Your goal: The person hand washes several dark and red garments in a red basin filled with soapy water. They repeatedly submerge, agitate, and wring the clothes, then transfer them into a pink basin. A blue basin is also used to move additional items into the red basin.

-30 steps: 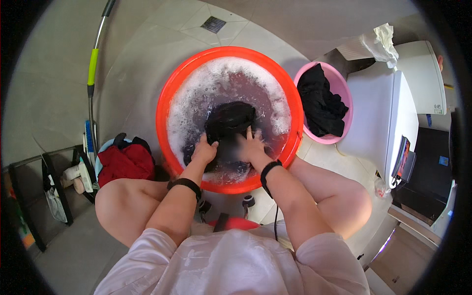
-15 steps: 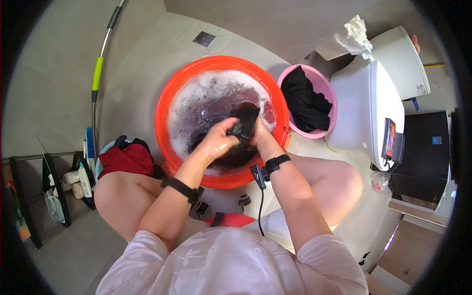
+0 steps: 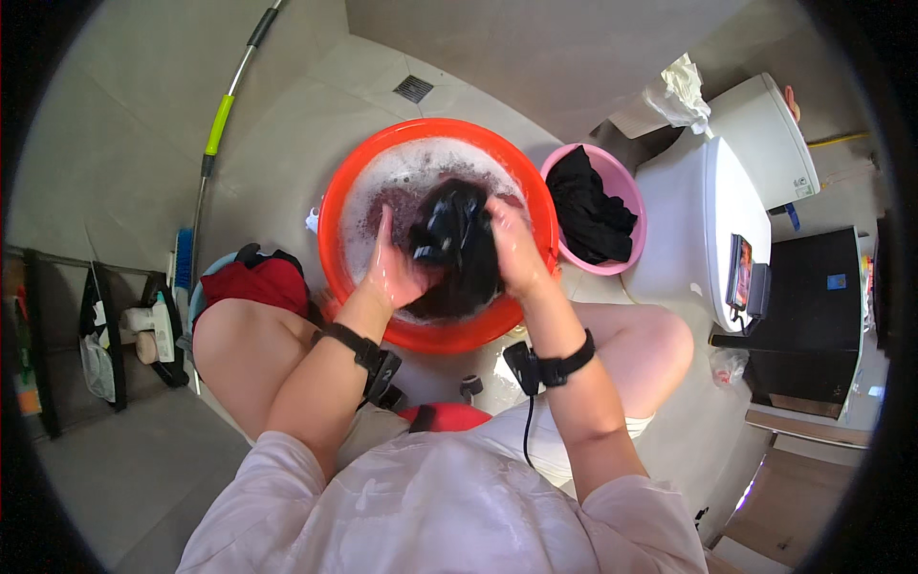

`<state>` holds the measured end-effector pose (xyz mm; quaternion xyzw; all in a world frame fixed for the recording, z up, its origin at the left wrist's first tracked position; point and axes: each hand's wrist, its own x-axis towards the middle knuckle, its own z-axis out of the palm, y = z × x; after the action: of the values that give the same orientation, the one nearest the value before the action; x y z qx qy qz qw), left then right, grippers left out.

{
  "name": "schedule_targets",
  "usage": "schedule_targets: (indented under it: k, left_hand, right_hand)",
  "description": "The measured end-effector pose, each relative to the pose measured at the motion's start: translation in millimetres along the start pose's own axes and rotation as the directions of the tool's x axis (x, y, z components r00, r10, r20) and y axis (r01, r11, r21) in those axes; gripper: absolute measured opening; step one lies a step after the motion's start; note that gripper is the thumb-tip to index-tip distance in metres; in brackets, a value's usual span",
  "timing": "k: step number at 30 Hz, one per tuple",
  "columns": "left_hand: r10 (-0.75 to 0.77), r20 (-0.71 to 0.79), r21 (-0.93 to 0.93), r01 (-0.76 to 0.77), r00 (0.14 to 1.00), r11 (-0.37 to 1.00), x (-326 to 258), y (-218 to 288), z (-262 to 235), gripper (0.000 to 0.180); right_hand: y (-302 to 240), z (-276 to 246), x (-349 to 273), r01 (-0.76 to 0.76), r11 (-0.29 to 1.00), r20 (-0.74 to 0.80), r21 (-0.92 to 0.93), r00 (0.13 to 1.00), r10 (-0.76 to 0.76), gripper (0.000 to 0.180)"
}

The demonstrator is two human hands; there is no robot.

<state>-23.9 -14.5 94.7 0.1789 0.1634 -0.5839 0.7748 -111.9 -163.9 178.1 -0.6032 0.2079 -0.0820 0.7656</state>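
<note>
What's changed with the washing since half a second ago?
The person's bare left hand has moved left and opened; the bare right hand keeps hold of the wet black cloth, now raised higher. The round pink basin of black clothing stays put.

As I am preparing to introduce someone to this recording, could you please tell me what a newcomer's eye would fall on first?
Most likely the large red-orange basin of foamy water in the middle, with a wet black cloth bunched between the left hand and right hand. Next come the pink basin of black fabric to its right and the dark red cloth to its left.
</note>
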Motion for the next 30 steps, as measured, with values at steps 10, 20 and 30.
schedule_targets:
  k: [10, 20, 30]
  left_hand:
    - [0.119, -0.247, -0.01, -0.126, 0.962, 0.992, 36, 6, 20, 0.024]
    - [0.259, 0.089, -0.06, -0.255, 0.962, 0.965, 47, -22, -23, 0.027]
    - [0.278, 0.046, 0.994, -0.015, 0.96, -0.112, 58, -26, -2, 0.041]
  right_hand:
    - [53, 16, -55, 0.074, 0.848, -0.438, -0.524, 0.831, -0.343, 0.06]
    - [58, 51, 27, -0.068, 0.462, -0.204, -0.884, 0.946, -0.251, 0.035]
    - [77, -58, 96, -0.249, 0.792, -0.013, -0.557, 0.956, 0.292, 0.134]
